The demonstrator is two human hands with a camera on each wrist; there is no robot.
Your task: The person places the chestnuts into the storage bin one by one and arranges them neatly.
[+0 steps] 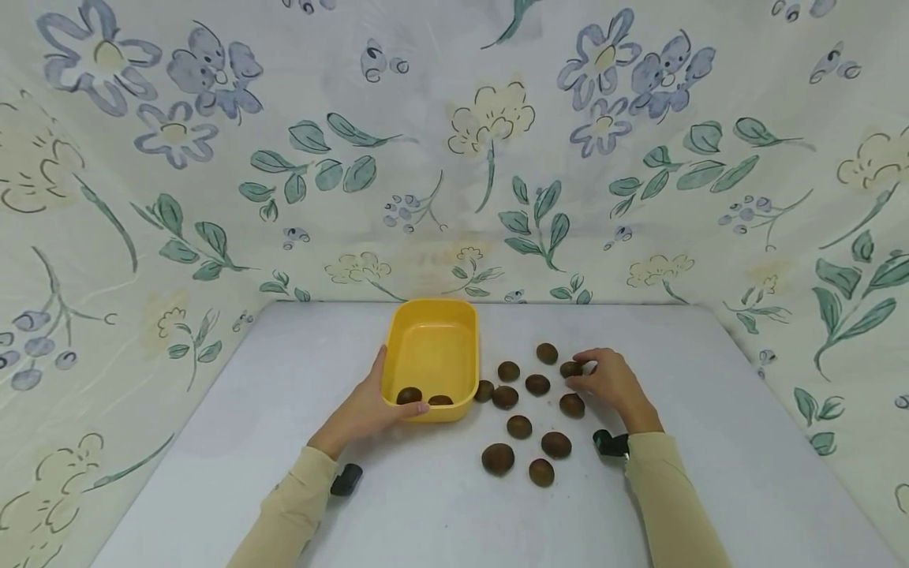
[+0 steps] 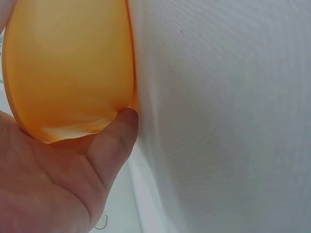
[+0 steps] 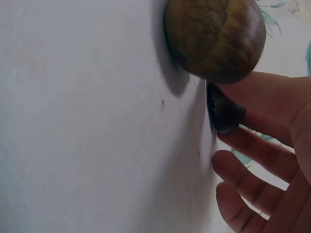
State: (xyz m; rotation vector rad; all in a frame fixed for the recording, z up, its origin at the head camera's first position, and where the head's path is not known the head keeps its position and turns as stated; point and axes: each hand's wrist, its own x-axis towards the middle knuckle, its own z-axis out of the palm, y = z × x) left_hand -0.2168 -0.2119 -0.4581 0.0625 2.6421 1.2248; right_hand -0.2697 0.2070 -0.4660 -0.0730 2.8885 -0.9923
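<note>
Head view: right grip (image 1: 614,386) is pinching a nut (image 1: 570,369) right of centre; the box (image 1: 431,355), clasped by the left grip (image 1: 364,409), is standing leftward, its long axis running up-frame.

I count 1 yellow tub (image 1: 432,347), 13 brown nuts (image 1: 498,458) in sight: 2 inside, 11 outside. Hands, 2: left hand (image 1: 364,409), right hand (image 1: 612,383). Sleeves (image 1: 678,505), 2. Black wrist pieces (image 1: 346,480), 2. Table (image 1: 426,505), 1.
</note>
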